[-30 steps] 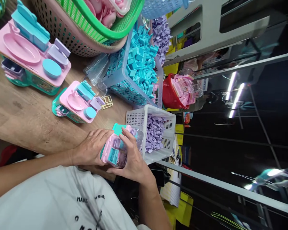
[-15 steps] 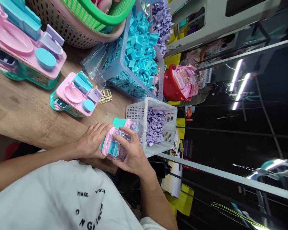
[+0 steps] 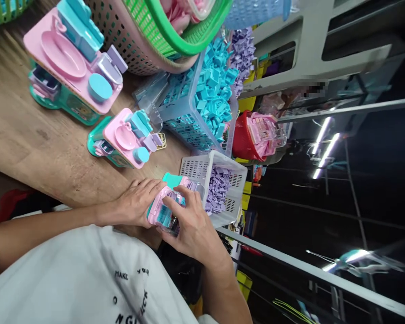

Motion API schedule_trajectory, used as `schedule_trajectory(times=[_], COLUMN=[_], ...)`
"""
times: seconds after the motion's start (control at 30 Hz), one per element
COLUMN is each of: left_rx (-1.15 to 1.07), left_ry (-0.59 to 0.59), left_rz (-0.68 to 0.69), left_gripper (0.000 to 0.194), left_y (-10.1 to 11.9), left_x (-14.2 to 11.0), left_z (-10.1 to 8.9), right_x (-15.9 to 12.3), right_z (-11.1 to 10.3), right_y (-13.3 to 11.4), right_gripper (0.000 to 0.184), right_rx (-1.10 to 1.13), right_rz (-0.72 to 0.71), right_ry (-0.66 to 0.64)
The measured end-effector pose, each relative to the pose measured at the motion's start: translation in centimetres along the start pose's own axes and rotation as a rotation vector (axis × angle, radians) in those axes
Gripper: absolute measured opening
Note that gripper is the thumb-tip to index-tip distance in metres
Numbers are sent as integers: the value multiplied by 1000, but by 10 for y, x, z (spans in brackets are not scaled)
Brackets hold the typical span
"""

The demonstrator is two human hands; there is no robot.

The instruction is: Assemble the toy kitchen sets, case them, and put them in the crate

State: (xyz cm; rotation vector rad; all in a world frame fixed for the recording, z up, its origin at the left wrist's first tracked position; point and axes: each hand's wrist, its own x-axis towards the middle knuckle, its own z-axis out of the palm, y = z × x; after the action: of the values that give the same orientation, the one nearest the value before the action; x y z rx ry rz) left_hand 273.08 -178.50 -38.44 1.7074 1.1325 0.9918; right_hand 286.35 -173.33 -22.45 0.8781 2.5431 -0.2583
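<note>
Both my hands hold a small pink and teal toy sink unit at the near edge of the wooden table. My left hand wraps its left side with fingers curled over the top. My right hand grips its right side, fingers pressing on a clear plastic piece over the pink top. Two finished toy sinks stand on the table: a small one just beyond my hands and a larger one at the far left.
A white basket of purple parts sits right beside my hands. Behind it stand a blue basket of teal parts, a pink basket with a green basket in it, and a red basket. A small gold part lies near clear plastic covers.
The view has shifted a little, so the table items appear further right. My hands keep hold of the toy, and my right fingers have moved slightly over its top.
</note>
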Motion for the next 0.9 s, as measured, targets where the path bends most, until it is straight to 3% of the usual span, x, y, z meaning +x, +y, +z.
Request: schedule_trajectory(times=[0.43, 0.57, 0.7, 0.9], left_rx=[-8, -2, -10, -5], left_ry=[-66, -25, -58, -76], left_rz=[-43, -18, -34, -44], left_gripper=[88, 85, 93, 90], left_y=[4, 2, 1, 2], left_x=[2, 1, 1, 2], left_z=[-4, -1, -1, -4], right_x=[2, -1, -2, 5], right_z=[1, 3, 0, -8], right_y=[1, 1, -5, -10], right_gripper=[53, 61, 73, 60], right_rx=[9, 35, 3, -147], right_rz=[-23, 21, 51, 11], right_ry=[-57, -62, -50, -120])
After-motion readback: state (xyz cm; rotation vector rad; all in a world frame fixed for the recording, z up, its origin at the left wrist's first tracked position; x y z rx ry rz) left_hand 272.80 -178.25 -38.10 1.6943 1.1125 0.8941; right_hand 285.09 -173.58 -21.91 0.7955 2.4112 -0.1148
